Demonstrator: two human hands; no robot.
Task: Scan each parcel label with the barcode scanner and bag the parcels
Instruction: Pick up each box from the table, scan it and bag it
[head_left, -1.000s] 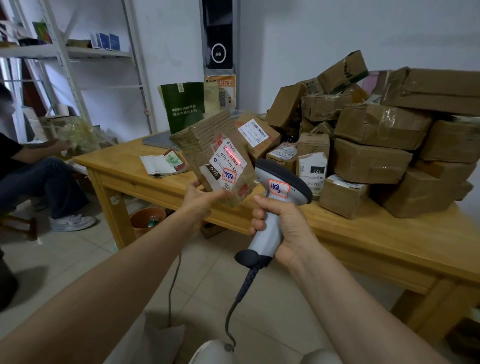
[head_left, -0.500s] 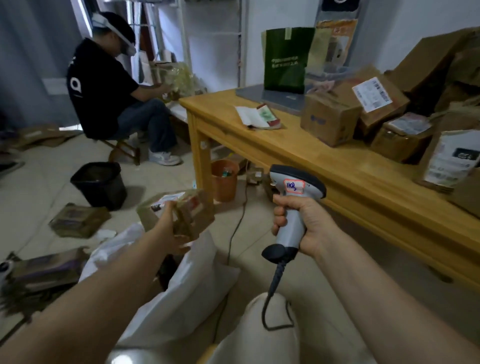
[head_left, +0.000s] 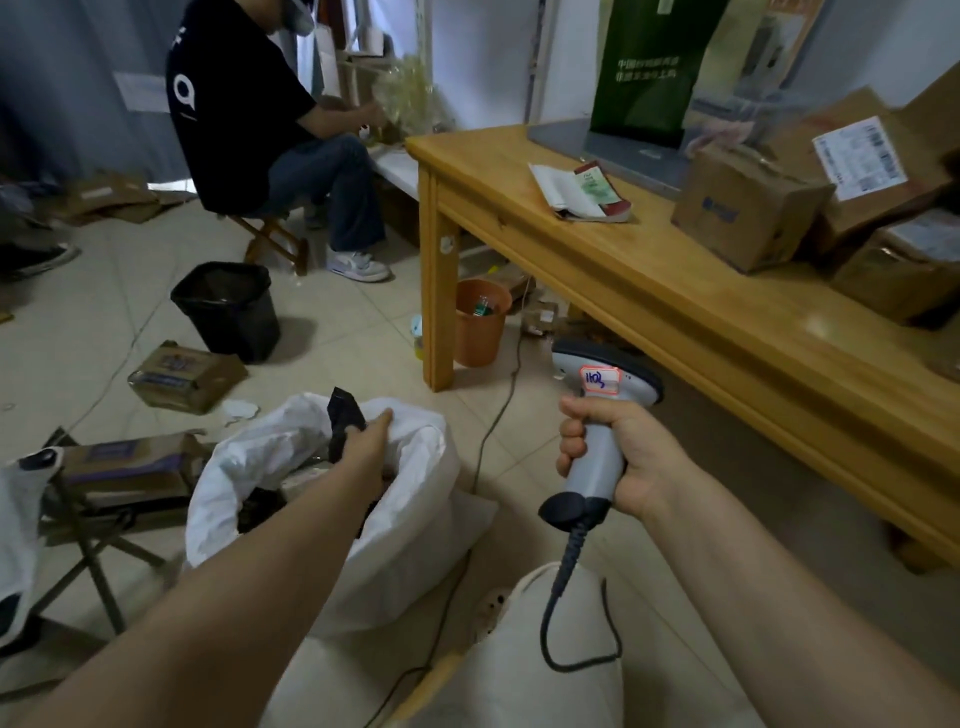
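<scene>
The right hand (head_left: 618, 457) has its fingers curled tight round the grey handle of the one barcode scanner (head_left: 605, 376), held near the front edge of the table (head_left: 649, 254). The left hand (head_left: 363, 447) reaches into the mouth of the one white sack (head_left: 415, 545) on the near floor, beside a black item (head_left: 342, 415). Whether its fingers pinch anything cannot be told. Three cardboard parcels (head_left: 748, 213) sit on the table, far right. Two cardboard boxes (head_left: 187, 371) lie on the floor, left.

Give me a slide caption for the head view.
Left hand at white sack's mouth; right hand grips barcode scanner.
</scene>
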